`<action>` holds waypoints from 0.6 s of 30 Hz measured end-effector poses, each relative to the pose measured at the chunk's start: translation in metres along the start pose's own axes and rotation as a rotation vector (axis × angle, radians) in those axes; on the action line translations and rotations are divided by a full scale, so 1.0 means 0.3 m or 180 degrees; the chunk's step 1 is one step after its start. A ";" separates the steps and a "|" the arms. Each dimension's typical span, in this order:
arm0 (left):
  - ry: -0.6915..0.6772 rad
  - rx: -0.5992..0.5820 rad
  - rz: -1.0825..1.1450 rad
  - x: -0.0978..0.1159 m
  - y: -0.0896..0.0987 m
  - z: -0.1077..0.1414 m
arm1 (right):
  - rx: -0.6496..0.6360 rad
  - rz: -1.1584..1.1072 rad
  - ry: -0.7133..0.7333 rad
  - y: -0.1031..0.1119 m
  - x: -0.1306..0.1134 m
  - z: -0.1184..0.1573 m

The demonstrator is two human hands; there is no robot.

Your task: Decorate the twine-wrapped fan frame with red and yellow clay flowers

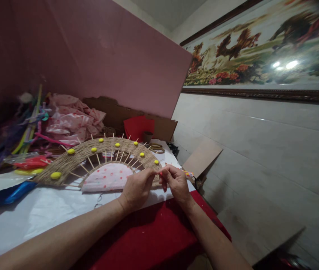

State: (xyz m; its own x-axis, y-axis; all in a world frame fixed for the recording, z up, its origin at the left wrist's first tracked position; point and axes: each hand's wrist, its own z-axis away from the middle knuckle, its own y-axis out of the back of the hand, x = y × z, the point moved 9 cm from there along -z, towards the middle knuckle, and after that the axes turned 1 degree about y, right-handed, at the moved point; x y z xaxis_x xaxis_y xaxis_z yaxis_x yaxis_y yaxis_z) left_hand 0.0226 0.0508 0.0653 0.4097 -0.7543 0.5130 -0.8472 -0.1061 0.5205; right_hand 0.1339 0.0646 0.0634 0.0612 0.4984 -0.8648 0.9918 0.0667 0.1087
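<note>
"Where did the woven arch (75, 159) lie?"

"From the left of the frame to just past its centre, over the white sheet (47, 213). Its long axis ran side to side, the crowned edge facing away from the person and the flat side towards them."

"Which hand was nearer to it?"

"The left hand (138, 189). It overlapped the inner right part of the arch in view, beside the dotted pink cloth (105, 178). The right hand (177, 185) was farther right, just beyond the arch's right end. Whether either one touched the weave, I couldn't tell."

"Were they open?"

"No, both were curled nearly closed, thumbs against fingers, the tips meeting near the centre of the frame. They seemed to pinch a small reddish bit (161, 173) between them, too tiny and blurred to name."

"And around them?"

"Yellow dots (55, 175) sat along the weave, and thin sticks (91, 162) spread like rays between it and the cloth. Scissors (157, 147) lay beyond the arch, near a small cup (147, 137). A red packet (31, 162) was at the left of the frame, and the red tablecloth (148, 232) showed below."
</note>
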 end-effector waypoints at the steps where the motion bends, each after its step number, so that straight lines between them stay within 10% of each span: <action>1: 0.0012 -0.0002 -0.0027 0.001 0.001 0.000 | -0.0005 0.0027 0.0011 0.000 0.000 0.000; 18: -0.0384 0.0113 0.0049 0.043 0.008 0.005 | -0.0117 0.0546 0.0132 -0.006 -0.004 0.006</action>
State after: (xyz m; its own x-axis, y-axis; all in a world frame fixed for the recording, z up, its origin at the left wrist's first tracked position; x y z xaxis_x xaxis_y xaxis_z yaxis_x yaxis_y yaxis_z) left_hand 0.0253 0.0399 0.0721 0.3548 -0.8282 0.4338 -0.8654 -0.1152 0.4877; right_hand 0.1322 0.0623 0.0635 0.2239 0.5403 -0.8111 0.9624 0.0087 0.2715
